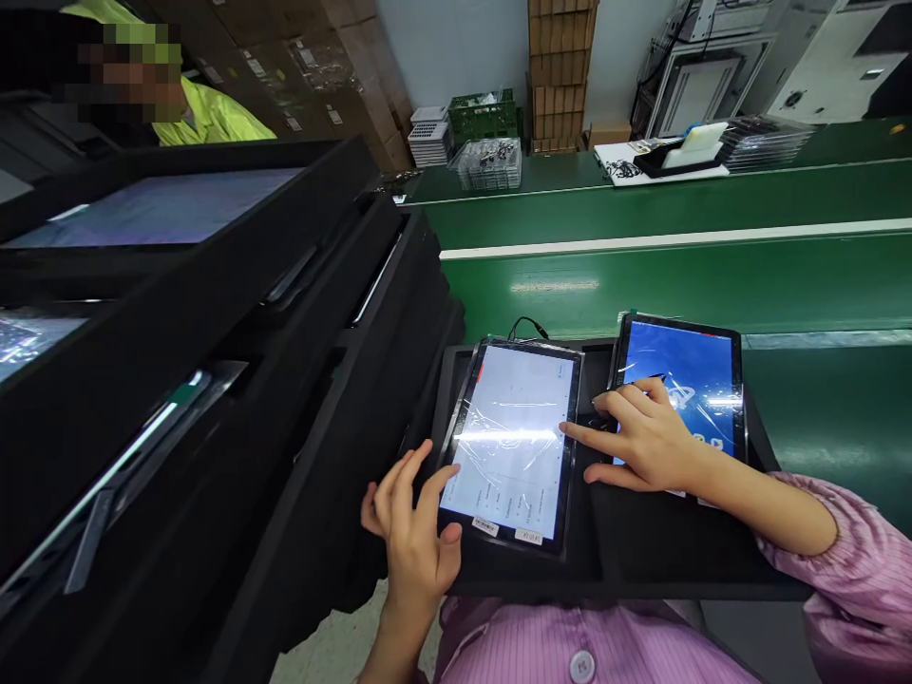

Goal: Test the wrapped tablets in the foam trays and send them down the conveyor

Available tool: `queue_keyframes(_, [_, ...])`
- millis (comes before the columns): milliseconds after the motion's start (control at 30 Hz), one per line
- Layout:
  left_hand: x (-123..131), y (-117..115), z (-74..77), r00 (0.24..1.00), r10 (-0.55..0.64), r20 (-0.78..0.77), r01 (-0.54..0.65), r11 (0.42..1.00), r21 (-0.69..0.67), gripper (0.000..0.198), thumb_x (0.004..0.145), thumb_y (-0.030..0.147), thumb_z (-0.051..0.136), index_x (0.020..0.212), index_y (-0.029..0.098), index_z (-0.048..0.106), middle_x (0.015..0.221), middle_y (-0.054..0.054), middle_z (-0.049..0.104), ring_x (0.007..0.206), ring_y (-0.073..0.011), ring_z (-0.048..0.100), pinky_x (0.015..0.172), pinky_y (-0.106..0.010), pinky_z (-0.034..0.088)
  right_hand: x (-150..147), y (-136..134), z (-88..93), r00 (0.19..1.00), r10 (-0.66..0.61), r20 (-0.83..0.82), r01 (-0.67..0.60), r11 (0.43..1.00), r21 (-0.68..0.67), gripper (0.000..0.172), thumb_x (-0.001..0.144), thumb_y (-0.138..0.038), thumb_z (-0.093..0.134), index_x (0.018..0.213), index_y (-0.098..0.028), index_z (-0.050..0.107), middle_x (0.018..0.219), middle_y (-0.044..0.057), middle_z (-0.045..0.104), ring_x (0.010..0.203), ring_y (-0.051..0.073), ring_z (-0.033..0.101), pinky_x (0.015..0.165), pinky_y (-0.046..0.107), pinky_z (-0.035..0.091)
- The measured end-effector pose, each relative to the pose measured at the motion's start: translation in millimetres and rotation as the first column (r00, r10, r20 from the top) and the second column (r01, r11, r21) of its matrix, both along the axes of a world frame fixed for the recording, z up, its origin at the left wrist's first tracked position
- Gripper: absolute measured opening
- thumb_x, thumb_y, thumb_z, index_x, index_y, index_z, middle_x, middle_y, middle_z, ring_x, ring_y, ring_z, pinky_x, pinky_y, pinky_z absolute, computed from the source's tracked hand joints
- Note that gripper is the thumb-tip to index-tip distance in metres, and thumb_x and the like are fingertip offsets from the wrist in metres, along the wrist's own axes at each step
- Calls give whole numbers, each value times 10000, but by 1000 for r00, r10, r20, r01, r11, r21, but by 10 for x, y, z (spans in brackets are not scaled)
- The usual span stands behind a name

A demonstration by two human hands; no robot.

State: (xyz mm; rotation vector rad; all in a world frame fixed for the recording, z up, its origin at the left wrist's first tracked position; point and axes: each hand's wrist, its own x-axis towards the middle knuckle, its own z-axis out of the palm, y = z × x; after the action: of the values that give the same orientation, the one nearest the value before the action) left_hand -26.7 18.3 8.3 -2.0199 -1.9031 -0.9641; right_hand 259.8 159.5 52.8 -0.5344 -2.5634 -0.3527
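A tablet with a bright white screen (514,427) lies in a black foam tray (641,546) in front of me, covered in clear film. My left hand (411,532) rests at its lower left corner, fingers spread, thumb on the bottom edge. My right hand (641,437) lies flat between the two tablets, its index finger touching the white tablet's right edge. A second tablet with a blue screen (688,380) sits to the right, partly under my right hand.
A tall stack of black foam trays (214,380) holding more tablets leans at the left. A green conveyor belt (676,275) runs behind. Beyond it are crates (484,114), cardboard boxes and machines. A person in a yellow-green top (206,109) stands far left.
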Motion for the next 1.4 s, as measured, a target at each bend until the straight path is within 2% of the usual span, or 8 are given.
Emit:
queue_keyframes(267, [1, 23, 23, 990, -141, 24, 139, 987, 79, 544, 1041, 513, 256, 1278, 164, 599, 1278, -172, 616, 1144, -303, 581, 1025, -474, 381, -31, -37, -12, 1000, 3, 22, -2, 999, -46, 592, 1012, -639, 293, 1165, -278, 736, 907, 73, 561, 798, 203, 389, 787, 376, 227])
queue_keyframes(500, [14, 33, 51, 981, -191, -21, 191, 982, 2, 573, 1044, 525, 221, 1243, 157, 612, 1312, -173, 599, 1182, -300, 563, 1049, -462, 365, -73, -106, -64, 988, 103, 118, -94, 992, -79, 641, 984, -700, 281, 1244, -301, 710, 982, 78, 581, 775, 184, 368, 796, 369, 222])
queue_keyframes(767, [13, 39, 60, 986, -164, 15, 164, 986, -7, 607, 1041, 542, 194, 1279, 162, 604, 1323, -174, 597, 1190, -307, 557, 1031, -483, 394, -48, -73, -48, 997, -14, 78, 15, 1000, -17, 610, 982, -691, 312, 1194, -308, 737, 1009, 98, 563, 835, 215, 381, 827, 396, 241])
queue_keyframes(867, [24, 48, 63, 987, -158, 20, 156, 985, 71, 303, 1034, 276, 407, 1241, 185, 609, 1154, -122, 655, 1054, -239, 607, 942, -408, 467, -15, -61, -36, 999, -32, 27, 31, 999, 24, 385, 989, -525, 474, 1161, -312, 743, 979, 86, 555, 849, 213, 391, 832, 395, 252])
queue_keyframes(933, [34, 50, 68, 989, -142, 38, 136, 983, 126, 284, 962, 97, 495, 1188, 207, 629, 972, -61, 657, 900, -187, 615, 823, -332, 496, 10, -57, -27, 999, -47, -13, 47, 997, 59, 268, 938, -333, 570, 1140, -310, 744, 953, 72, 554, 853, 208, 396, 820, 386, 252])
queue_keyframes(1033, [38, 45, 74, 990, -125, 69, 114, 984, 139, 285, 938, 69, 512, 1142, 217, 646, 864, -30, 633, 793, -169, 599, 719, -298, 488, 27, -56, -11, 999, -38, -38, 41, 997, 68, 277, 891, -231, 577, 1097, -292, 753, 949, 70, 555, 843, 203, 393, 816, 385, 247])
queue_keyframes(1167, [20, 28, 72, 988, -144, 65, 137, 986, 93, 231, 983, 194, 484, 1160, 183, 632, 938, -66, 641, 834, -193, 593, 754, -330, 488, -11, -61, -3, 999, -38, 21, 37, 999, 29, 296, 975, -366, 513, 1140, -301, 750, 984, 86, 564, 834, 208, 390, 822, 393, 235])
queue_keyframes(1400, [0, 21, 60, 981, -181, 69, 176, 981, 77, 334, 1038, 330, 378, 1223, 172, 607, 1058, -107, 625, 957, -233, 591, 836, -375, 485, -63, -45, -44, 983, -8, 184, 9, 1000, -9, 610, 1014, -638, 238, 1311, -329, 671, 1023, 111, 587, 820, 219, 387, 811, 392, 226])
